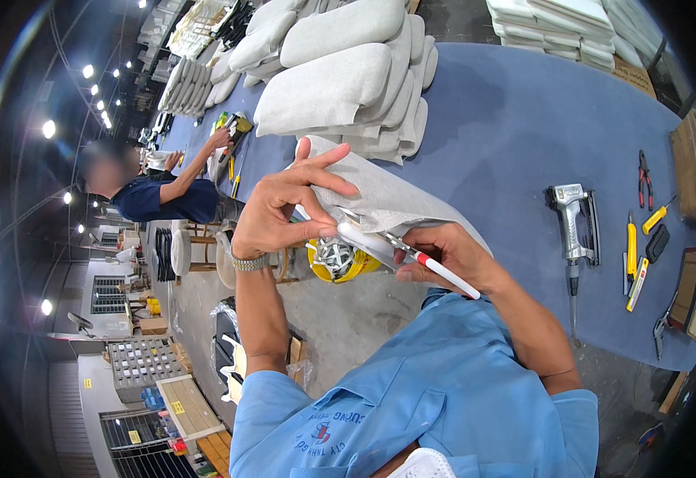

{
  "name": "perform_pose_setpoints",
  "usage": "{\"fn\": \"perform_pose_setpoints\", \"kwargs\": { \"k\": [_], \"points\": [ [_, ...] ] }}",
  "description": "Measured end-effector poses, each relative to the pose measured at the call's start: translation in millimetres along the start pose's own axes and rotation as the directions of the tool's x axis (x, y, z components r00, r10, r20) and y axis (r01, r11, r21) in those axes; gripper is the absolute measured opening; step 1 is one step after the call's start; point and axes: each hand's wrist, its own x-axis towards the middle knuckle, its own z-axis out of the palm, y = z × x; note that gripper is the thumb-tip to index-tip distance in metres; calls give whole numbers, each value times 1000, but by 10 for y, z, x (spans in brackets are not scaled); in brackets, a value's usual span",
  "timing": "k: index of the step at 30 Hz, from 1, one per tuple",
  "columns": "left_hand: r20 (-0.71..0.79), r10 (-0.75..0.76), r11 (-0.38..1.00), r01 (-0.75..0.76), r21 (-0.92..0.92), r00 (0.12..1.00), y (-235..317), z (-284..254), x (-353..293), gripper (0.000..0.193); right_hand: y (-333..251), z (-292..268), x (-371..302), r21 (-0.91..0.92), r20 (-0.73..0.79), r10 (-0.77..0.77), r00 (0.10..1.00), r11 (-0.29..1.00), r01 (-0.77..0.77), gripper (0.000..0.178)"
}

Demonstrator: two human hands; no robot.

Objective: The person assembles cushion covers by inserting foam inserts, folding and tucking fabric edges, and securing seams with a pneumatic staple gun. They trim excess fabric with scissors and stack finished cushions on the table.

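Observation:
My left hand (291,203) pinches the edge of a grey fabric-covered cushion (400,187) between thumb and index finger, with the other fingers spread. The cushion is tilted above the table's near edge, its white padded rim turned toward me. Closed in my right hand (450,259) is a hand tool with a red-and-white handle (447,275). Its metal end meets the cushion's rim close to my left thumb; whether it is pliers or snips is hard to make out.
Grey cushions (324,88) are stacked on the blue table (491,119). A staple gun (575,223), red-handled pliers (644,179), a yellow screwdriver (658,215) and cutters (631,247) lie to the right. A yellow bucket (324,271) stands below. A co-worker (165,191) works at the left.

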Motion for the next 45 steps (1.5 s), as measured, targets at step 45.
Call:
{"fn": "perform_pose_setpoints", "kwargs": {
  "k": [45],
  "points": [
    [-491,-22,1000,28,5,871,-583,157,804,18,395,-1138,-2712,-189,-981,-101,163,358,-914,46]
  ]
}}
